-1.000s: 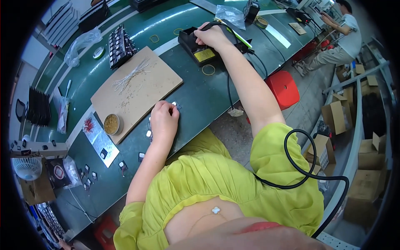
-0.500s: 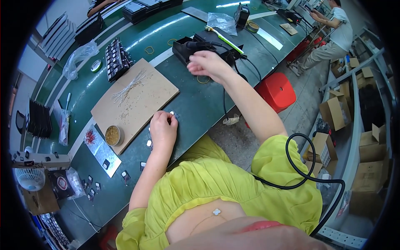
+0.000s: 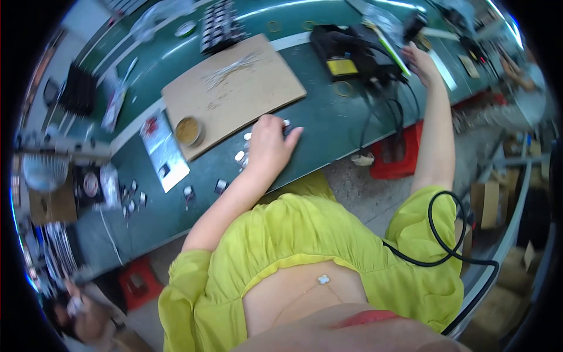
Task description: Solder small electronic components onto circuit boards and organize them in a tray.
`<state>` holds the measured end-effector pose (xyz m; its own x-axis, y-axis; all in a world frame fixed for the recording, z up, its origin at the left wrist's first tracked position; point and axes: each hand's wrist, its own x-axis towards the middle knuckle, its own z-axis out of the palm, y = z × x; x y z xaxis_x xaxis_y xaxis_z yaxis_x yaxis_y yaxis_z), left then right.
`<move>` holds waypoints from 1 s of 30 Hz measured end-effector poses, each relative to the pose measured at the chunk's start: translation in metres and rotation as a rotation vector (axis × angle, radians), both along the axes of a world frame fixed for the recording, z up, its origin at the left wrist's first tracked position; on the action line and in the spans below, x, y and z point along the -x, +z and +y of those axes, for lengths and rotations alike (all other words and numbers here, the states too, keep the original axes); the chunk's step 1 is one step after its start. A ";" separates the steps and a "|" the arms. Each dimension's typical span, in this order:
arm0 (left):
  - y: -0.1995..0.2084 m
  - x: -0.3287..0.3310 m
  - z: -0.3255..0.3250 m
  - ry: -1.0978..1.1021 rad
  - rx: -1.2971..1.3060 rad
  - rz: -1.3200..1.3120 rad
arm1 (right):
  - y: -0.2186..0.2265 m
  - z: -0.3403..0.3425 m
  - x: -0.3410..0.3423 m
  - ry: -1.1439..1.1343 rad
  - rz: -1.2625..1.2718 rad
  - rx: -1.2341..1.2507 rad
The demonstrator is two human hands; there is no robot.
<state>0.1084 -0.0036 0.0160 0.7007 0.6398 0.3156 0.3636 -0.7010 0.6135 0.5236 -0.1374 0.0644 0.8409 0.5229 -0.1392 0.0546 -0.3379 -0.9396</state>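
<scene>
My left hand (image 3: 271,144) rests on the green bench at the near edge of the tan board, its thumb spread away from the bent fingers. A small white-and-dark part (image 3: 286,124) lies by its fingertips; several like it sit beside the wrist, one being a small part (image 3: 239,156). My right hand (image 3: 423,63) reaches far to the right, fingers apart. It is just past a green-and-white toothbrush (image 3: 387,48) and close to a dark, blurred object (image 3: 415,24); whether they touch I cannot tell. Left of it stands a black soldering iron stand (image 3: 328,44) with a yellow sponge (image 3: 342,67).
The tan board (image 3: 234,88) bears thin pale wires and a round tub (image 3: 189,131) of amber bits. Left of it lies a shiny plate (image 3: 166,161). A rack of small parts (image 3: 220,26) stands behind. Black cables (image 3: 387,117) hang over the bench edge, near a red stool (image 3: 399,154).
My right hand has moved right, from the soldering iron stand to beyond the toothbrush. My left thumb has spread from the fingers. The whole view has shifted, bringing another person in at lower left.
</scene>
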 end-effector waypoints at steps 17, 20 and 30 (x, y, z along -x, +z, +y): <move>-0.008 0.267 0.029 0.892 -0.491 -0.235 | -0.047 -0.011 -0.091 0.193 0.273 -0.059; -0.030 0.294 0.026 1.016 -0.481 -0.156 | -0.034 0.018 -0.059 0.123 0.200 -0.106; -0.027 0.311 0.052 0.859 -0.538 0.078 | 0.053 -0.047 0.018 -0.045 0.233 -0.085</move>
<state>-0.2027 0.0481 -0.0108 0.1020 0.7228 0.6835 0.8996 -0.3603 0.2468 0.5056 -0.1842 0.1178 0.8140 0.5038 -0.2891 -0.1803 -0.2539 -0.9503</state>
